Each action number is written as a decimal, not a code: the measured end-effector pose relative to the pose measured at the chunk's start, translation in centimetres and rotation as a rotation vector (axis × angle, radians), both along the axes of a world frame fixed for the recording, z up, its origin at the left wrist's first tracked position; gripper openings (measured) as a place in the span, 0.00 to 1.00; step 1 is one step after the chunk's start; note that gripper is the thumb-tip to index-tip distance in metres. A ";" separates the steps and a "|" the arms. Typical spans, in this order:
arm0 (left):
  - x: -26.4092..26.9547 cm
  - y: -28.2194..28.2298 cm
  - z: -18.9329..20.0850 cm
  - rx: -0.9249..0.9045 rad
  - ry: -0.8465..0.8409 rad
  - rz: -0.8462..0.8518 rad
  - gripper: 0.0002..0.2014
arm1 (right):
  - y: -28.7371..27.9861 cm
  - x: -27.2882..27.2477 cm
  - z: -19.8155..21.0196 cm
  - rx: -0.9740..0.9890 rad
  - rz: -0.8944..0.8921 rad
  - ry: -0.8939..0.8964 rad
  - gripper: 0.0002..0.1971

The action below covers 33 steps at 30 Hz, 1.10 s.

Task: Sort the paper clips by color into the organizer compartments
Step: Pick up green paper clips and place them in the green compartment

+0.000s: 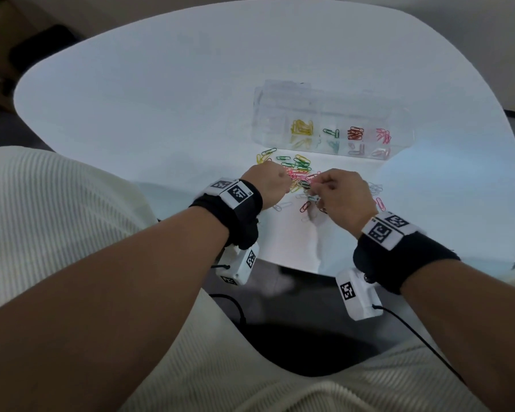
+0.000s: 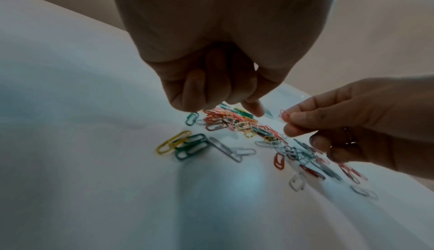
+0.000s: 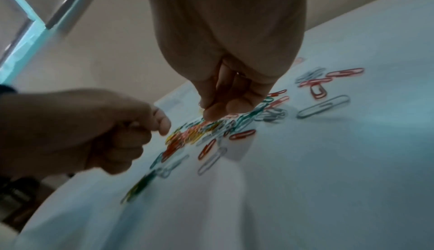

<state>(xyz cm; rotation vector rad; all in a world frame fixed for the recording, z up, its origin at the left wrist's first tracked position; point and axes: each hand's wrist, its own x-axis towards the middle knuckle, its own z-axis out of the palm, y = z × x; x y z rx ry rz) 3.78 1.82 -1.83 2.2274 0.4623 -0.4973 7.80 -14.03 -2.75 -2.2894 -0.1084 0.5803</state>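
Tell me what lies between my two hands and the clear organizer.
In the head view, loose paper clips lie scattered on the white table between the hands and the organizer.

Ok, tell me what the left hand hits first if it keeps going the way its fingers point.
Most likely the pile of loose paper clips just ahead of the left hand; the organizer lies beyond. Depth is hard to judge.

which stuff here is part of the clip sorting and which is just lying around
Part of the job:
- loose clips on the table
- organizer with yellow, green, red and pink clips sorted
- left hand
- right hand, pinching a clip

Just there:
- table
- wrist cameras
- cables
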 end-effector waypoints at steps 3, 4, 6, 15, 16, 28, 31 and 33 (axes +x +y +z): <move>-0.2 -0.2 -0.5 0.035 -0.012 -0.050 0.11 | -1.2 0.3 0.9 0.182 -0.116 0.142 0.04; -0.3 -0.4 -0.6 0.052 -0.016 -0.064 0.11 | -1.5 0.4 1.1 0.240 -0.146 0.184 0.05; -0.5 -0.6 -0.6 0.073 -0.021 -0.080 0.10 | -2.0 0.5 1.3 0.333 -0.198 0.271 0.08; 0.3 -1.0 0.3 -0.081 0.018 -0.084 0.12 | -4.3 2.0 2.7 0.194 0.006 0.408 0.08; 0.6 -1.2 0.7 -0.145 0.022 -0.066 0.13 | -4.7 2.5 3.2 0.082 0.096 0.353 0.10; 6.2 -4.9 3.6 -0.380 -0.123 0.057 0.12 | -8.3 10.3 6.7 0.057 -0.241 -0.103 0.05; 8.0 -6.2 4.7 -0.377 -0.165 0.133 0.06 | -8.1 11.1 6.2 0.008 -0.261 -0.122 0.09; 9.1 -6.8 4.9 -0.324 -0.188 0.155 0.05 | -8.2 11.3 5.4 -0.049 -0.237 -0.076 0.14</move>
